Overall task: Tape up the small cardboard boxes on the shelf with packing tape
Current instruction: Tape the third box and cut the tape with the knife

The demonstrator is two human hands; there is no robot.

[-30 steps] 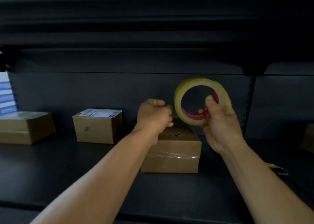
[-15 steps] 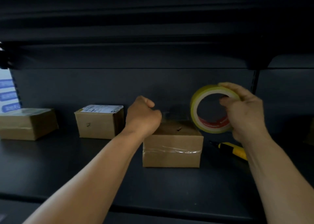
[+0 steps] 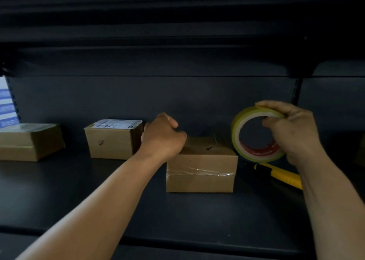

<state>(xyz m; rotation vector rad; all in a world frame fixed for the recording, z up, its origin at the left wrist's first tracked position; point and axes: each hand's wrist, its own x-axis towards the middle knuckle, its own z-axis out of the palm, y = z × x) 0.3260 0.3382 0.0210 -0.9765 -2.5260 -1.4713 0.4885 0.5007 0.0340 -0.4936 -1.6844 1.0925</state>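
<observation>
- We take the middle box (image 3: 201, 173) on the shelf (image 3: 79, 200) as landmark: a faint tape strip seems to span its top, left to right.
- Our right hand (image 3: 292, 133) grips the tape roll (image 3: 256, 133) just right of it.
- Our left hand (image 3: 164, 135), curled at its top-left corner, seems to pinch the tape end; we cannot tell for sure.
- Left of it stand a labelled box (image 3: 112, 141) and a flat box (image 3: 29, 141); a yellow cutter (image 3: 280, 175) lies right, under the roll.
</observation>
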